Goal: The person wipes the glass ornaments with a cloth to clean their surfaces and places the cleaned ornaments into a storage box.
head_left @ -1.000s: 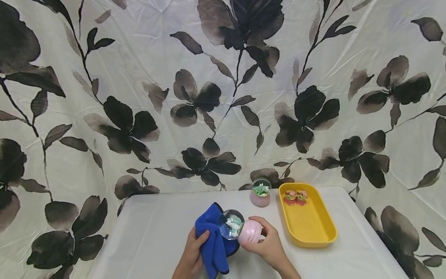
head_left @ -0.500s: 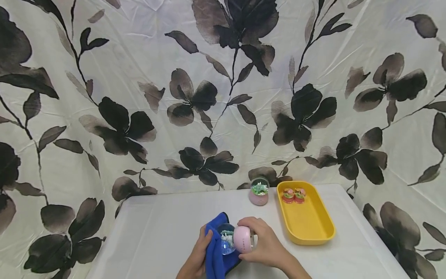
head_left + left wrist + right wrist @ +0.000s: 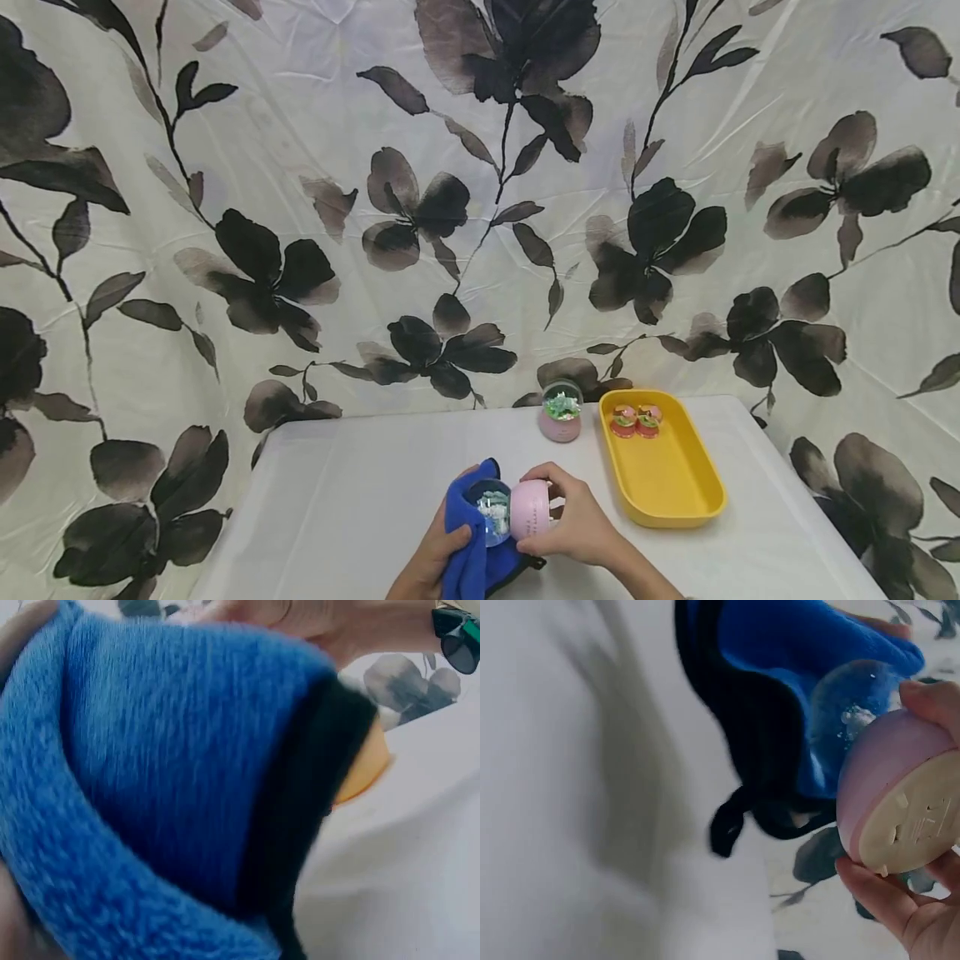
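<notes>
The blue cloth (image 3: 465, 567) hides a good part of the snow globe (image 3: 529, 510), covering the left side of its clear dome, and what sits inside is a pale green-and-white jumble I can't make out. Most of the left hand (image 3: 438, 550) is lost behind the cloth too; I can see its thumb clamped over the fabric, but not how the other fingers lie. Both forearms run out of sight at the bottom. The printing on the pink base is too small to read, and so are the marks on its cream underside. The globe is held above the white table (image 3: 337, 483), near its front, tipped onto its side: dome toward the person's left, base toward the right, long axis roughly level and running across the table. The right hand (image 3: 577, 525) grips the base, thumb and fingers at opposite sides. Farther back a second globe (image 3: 560, 427) stands upright beside a yellow tray (image 3: 667, 487) holding two small red-and-pink ornaments (image 3: 636, 422), their details unclear.
</notes>
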`<action>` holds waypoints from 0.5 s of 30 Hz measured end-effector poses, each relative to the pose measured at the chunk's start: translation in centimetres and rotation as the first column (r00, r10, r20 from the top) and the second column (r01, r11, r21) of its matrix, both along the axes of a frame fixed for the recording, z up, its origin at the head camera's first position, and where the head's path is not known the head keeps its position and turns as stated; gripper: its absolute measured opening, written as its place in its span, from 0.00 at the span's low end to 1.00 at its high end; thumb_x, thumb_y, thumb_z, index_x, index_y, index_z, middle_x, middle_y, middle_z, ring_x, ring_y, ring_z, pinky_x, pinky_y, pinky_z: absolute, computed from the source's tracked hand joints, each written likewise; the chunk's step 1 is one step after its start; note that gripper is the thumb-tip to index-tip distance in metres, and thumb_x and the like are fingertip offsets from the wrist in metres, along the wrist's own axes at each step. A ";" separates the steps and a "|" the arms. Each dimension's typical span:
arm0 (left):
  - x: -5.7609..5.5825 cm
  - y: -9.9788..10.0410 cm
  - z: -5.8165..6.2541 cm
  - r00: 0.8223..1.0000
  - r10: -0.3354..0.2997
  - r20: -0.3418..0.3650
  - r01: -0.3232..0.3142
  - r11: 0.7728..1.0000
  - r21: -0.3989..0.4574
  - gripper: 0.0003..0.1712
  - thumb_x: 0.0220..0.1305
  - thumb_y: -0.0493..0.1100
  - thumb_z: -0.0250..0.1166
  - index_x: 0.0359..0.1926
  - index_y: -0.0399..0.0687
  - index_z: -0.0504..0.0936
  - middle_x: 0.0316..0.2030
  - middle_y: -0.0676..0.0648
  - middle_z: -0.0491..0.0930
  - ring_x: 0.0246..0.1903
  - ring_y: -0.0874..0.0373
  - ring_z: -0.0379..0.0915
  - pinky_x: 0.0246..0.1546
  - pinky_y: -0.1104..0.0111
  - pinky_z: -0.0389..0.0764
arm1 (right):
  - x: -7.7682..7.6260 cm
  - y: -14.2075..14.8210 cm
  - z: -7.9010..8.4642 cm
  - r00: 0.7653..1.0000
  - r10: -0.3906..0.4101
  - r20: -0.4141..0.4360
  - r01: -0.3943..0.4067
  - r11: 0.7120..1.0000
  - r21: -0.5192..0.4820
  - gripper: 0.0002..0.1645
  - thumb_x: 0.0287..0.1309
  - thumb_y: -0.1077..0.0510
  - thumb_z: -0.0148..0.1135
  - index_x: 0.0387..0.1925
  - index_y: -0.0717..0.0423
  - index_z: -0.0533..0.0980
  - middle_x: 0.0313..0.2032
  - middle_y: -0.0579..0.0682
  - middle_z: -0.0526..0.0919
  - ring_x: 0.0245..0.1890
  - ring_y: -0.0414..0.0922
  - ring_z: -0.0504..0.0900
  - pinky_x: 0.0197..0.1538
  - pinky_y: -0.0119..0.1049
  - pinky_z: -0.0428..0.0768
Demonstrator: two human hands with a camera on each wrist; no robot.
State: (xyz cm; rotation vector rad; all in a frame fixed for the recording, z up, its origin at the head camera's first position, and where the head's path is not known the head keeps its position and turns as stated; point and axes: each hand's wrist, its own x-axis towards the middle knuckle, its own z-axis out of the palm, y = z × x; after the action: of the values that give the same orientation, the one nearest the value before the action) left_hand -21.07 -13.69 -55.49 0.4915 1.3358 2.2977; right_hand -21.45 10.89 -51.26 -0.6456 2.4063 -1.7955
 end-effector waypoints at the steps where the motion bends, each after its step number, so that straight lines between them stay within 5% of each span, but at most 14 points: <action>1: 0.0 0.1 0.2 1.000 0.026 -0.014 -0.026 0.999 -0.024 0.46 0.65 0.48 0.63 0.75 0.54 0.46 0.63 0.40 0.62 0.60 0.45 0.63 0.56 0.51 0.70 | 0.0 0.0 0.2 1.000 0.008 -0.015 -0.007 1.000 0.016 0.43 0.32 0.51 0.84 0.54 0.47 0.72 0.46 0.46 0.79 0.40 0.47 0.79 0.39 0.38 0.81; 3: -0.1 0.3 0.7 0.996 0.069 -0.049 -0.073 0.995 -0.069 0.45 0.62 0.46 0.64 0.75 0.51 0.50 0.61 0.39 0.65 0.58 0.45 0.65 0.54 0.53 0.71 | 0.1 0.1 0.6 0.994 0.036 -0.102 -0.028 0.997 0.078 0.44 0.32 0.49 0.84 0.54 0.46 0.72 0.48 0.45 0.79 0.43 0.44 0.79 0.41 0.37 0.81; 5: -0.2 0.4 1.3 0.992 0.090 -0.084 -0.099 0.989 -0.110 0.46 0.60 0.43 0.64 0.74 0.50 0.51 0.60 0.38 0.66 0.57 0.45 0.65 0.54 0.53 0.72 | 0.2 0.2 1.2 0.958 0.083 -0.274 -0.034 0.983 0.179 0.45 0.31 0.48 0.84 0.55 0.46 0.72 0.52 0.43 0.78 0.47 0.42 0.78 0.45 0.37 0.80; 7: -0.4 0.4 1.8 0.990 0.083 -0.118 -0.100 0.985 -0.141 0.48 0.57 0.40 0.66 0.74 0.49 0.52 0.60 0.38 0.67 0.57 0.45 0.66 0.55 0.55 0.71 | 0.3 0.3 1.7 0.869 0.148 -0.473 -0.009 0.959 0.284 0.46 0.30 0.47 0.84 0.56 0.46 0.73 0.55 0.43 0.77 0.50 0.40 0.75 0.48 0.37 0.79; 11: -0.6 0.3 2.8 0.967 0.055 -0.250 -0.111 0.970 -0.215 0.50 0.49 0.39 0.71 0.72 0.46 0.57 0.58 0.36 0.69 0.55 0.43 0.69 0.53 0.58 0.73 | 0.2 0.7 2.6 0.619 0.281 -0.733 0.052 0.917 0.395 0.47 0.29 0.47 0.84 0.56 0.50 0.75 0.58 0.46 0.75 0.53 0.44 0.73 0.51 0.38 0.78; 13: -0.6 0.3 3.2 0.946 0.057 -0.320 -0.136 0.964 -0.229 0.49 0.47 0.38 0.73 0.70 0.45 0.60 0.57 0.35 0.70 0.54 0.42 0.70 0.52 0.58 0.75 | 0.1 0.9 2.8 0.538 0.311 -0.783 0.053 0.915 0.400 0.49 0.28 0.47 0.85 0.57 0.52 0.74 0.59 0.47 0.74 0.53 0.46 0.72 0.52 0.37 0.77; 15: -0.6 0.2 3.4 0.929 0.062 -0.364 -0.150 0.964 -0.218 0.48 0.45 0.38 0.74 0.68 0.43 0.63 0.56 0.34 0.71 0.53 0.42 0.71 0.51 0.58 0.76 | 0.3 1.2 2.9 0.495 0.327 -0.805 0.041 0.917 0.397 0.49 0.30 0.47 0.84 0.58 0.54 0.73 0.61 0.50 0.73 0.55 0.49 0.72 0.54 0.37 0.76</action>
State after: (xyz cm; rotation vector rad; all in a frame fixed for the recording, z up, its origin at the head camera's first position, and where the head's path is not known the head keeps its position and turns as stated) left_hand -21.65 -13.47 -52.04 0.7955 1.8310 2.1552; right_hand -21.14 12.05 -48.32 -2.0158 2.9461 -0.9237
